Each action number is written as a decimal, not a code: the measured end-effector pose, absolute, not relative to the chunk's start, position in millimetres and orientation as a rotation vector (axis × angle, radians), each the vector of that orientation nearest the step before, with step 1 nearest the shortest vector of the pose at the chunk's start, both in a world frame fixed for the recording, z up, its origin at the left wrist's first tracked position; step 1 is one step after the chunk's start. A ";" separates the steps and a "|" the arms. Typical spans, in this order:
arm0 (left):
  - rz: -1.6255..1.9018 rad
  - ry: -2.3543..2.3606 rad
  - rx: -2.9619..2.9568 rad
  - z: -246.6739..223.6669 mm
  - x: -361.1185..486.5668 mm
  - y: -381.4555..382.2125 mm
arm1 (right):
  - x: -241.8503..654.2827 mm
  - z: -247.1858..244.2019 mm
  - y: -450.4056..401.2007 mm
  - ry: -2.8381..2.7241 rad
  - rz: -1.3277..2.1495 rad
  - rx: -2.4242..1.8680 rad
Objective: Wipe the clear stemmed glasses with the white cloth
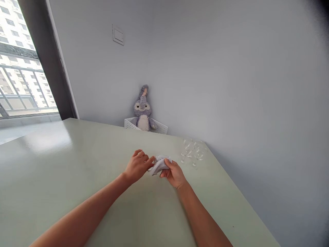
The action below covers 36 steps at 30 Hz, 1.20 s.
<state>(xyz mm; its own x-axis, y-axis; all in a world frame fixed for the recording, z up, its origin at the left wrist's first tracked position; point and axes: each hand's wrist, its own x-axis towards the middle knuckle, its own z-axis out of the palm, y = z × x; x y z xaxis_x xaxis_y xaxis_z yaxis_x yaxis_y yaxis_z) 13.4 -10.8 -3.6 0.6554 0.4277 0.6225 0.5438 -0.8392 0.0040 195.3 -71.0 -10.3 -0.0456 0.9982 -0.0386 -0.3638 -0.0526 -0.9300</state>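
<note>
Roughly midway along the pale green tabletop (110, 147), a white, cloth-like piece (159, 165) was held between the person's two hands, bunched and folded, slightly tilted. The right hand (174, 173) had it pinched, with the thumb pressed on the upper face and the fingers curled beneath. The left hand (138, 166) came in from the other side, palm down and fingers loosely bent, its extended fingertips meeting the near edge of the white piece; whether those fingertips gripped it or only touched it could not be told. Both forearms were bare and reached in from the bottom of the view.

To the right of the hands, close to the tabletop's far right corner, lay a cluster of clear, transparent pieces (189, 152), well apart from the right hand. Their outlines were too faint to make out one by one, though a couple sat slightly nearer than the rest.

Beyond the far edge, in the corner of the grey-white walls (218, 79), a purple plush toy (143, 121) sat upright in a white perforated basket (161, 128). Higher up was a light switch (118, 35), and at far left a window (24, 82) showed a railing and tall buildings.
</note>
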 end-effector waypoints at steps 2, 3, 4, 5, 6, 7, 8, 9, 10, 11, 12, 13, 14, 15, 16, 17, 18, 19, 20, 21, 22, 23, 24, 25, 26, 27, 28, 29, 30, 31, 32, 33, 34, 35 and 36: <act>-0.911 -0.890 -2.810 -1.9 9.9 -5.7 | 193.9 -11.3 -72.4 -1.052 1.446 -0.935; -0.894 -0.989 -2.913 -1.1 8.0 -2.9 | 193.6 -10.5 -73.7 -1.127 1.441 -0.938; -0.866 -1.117 -3.050 -0.4 6.4 -0.3 | 194.0 -8.7 -75.3 -1.201 1.433 -0.940; -0.830 -1.253 -3.214 0.0 5.0 1.9 | 194.9 -6.1 -77.1 -1.267 1.429 -0.943; -0.783 -1.374 -3.398 0.2 3.8 3.7 | 196.3 -2.8 -79.1 -1.324 1.432 -0.944; -0.729 -1.455 -3.591 0.1 2.9 5.1 | 198.1 0.8 -81.0 -1.369 1.442 -0.945; -0.677 -1.495 -3.772 -0.1 2.2 5.9 | 200.0 4.4 -82.7 -1.409 1.456 -0.944; -0.636 -1.492 -3.923 -0.4 1.7 6.3 | 201.8 7.6 -84.1 -1.444 1.471 -0.943; -0.617 -1.470 -4.020 -0.8 1.7 6.2 | 203.3 9.8 -84.9 -1.467 1.479 -0.940; -0.596 -1.451 -4.061 -1.2 2.1 5.5 | 204.5 10.7 -84.9 -1.475 1.481 -0.934; -0.596 -1.450 -4.031 -1.7 2.9 4.3 | 205.3 10.0 -84.1 -1.465 1.477 -0.930; -0.658 -1.457 -3.915 -2.1 4.2 2.6 | 205.6 8.0 -82.6 -1.434 1.465 -0.933; -0.758 -1.430 -3.732 -2.6 5.9 0.4 | 205.5 4.7 -80.4 -1.378 1.444 -0.942; -0.861 -1.349 -3.512 -3.1 7.7 -2.0 | 205.0 0.6 -78.0 -1.300 1.418 -0.955; -0.939 -1.229 -3.285 -3.6 9.5 -4.3 | 204.1 -3.6 -75.5 -1.214 1.396 -0.964; -0.982 -1.100 -3.075 -4.1 11.0 -6.3 | 202.9 -7.5 -73.5 -1.131 1.385 -0.965; -0.992 -0.981 -2.907 -4.6 12.1 -7.6 | 201.4 -10.5 -72.1 -1.059 1.383 -0.955; -0.971 -0.888 -2.799 -5.0 12.4 -8.0 | 199.7 -12.5 -71.5 -1.013 1.394 -0.939; -0.945 -0.833 -2.737 -5.3 12.1 -7.5 | 197.9 -13.3 -71.7 -1.003 1.414 -0.924; -0.926 -0.811 -2.710 -5.5 11.2 -6.1 | 196.1 -12.9 -72.5 -1.031 1.436 -0.918; -0.911 -0.806 -2.715 -5.6 9.8 -4.2 | 194.4 -11.7 -73.9 -1.088 1.449 -0.926; -0.898 -0.814 -2.747 -5.8 8.2 -1.9 | 192.9 -9.9 -75.4 -1.160 1.445 -0.951; -0.884 -0.831 -2.803 -5.9 6.6 0.3 | 191.7 -7.9 -77.1 -1.236 1.426 -0.988; -0.866 -0.864 -2.879 -6.1 5.1 2.3 | 190.9 -5.8 -78.6 -1.301 1.397 -1.030; -0.840 -0.917 -2.974 -6.3 3.9 4.0 | 190.6 -3.7 -80.0 -1.351 1.364 -1.069; -0.802 -0.993 -3.084 -6.3 3.0 5.3 | 190.7 -1.6 -81.2 -1.384 1.339 -1.093; -0.758 -1.092 -3.206 -6.2 2.2 6.3 | 191.4 0.3 -82.2 -1.408 1.328 -1.099; -0.704 -1.201 -3.333 -5.8 1.4 7.2 | 192.8 2.2 -83.0 -1.433 1.329 -1.092; -0.644 -1.303 -3.460 -5.0 0.5 8.0 | 194.9 4.0 -83.7 -1.461 1.341 -1.078; -0.584 -1.388 -3.573 -3.7 -0.7 8.9 | 197.6 5.5 -84.0 -1.494 1.359 -1.064; -0.531 -1.439 -3.668 -2.0 -2.1 10.1 | 200.9 6.8 -84.0 -1.527 1.375 -1.056; -0.496 -1.462 -3.733 -0.1 -3.9 11.5 | 204.6 7.6 -83.6 -1.553 1.384 -1.058; -0.478 -1.487 -3.756 1.8 -5.9 13.2 | 208.6 7.9 -82.7 -1.568 1.376 -1.068; -0.482 -1.533 -3.736 3.6 -8.2 15.1 | 212.4 7.8 -81.4 -1.565 1.341 -1.086; -0.507 -1.597 -3.678 4.9 -10.5 17.4 | 215.7 7.4 -79.8 -1.541 1.269 -1.117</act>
<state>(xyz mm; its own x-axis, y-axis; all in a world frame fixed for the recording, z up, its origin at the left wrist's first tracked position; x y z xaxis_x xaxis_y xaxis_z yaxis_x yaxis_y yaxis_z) -10.5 17.4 4.9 0.7215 0.6812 -0.1243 0.4845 -0.3683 0.7935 215.7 -79.8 7.4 -0.2615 0.9634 0.0593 0.1266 0.0952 -0.9874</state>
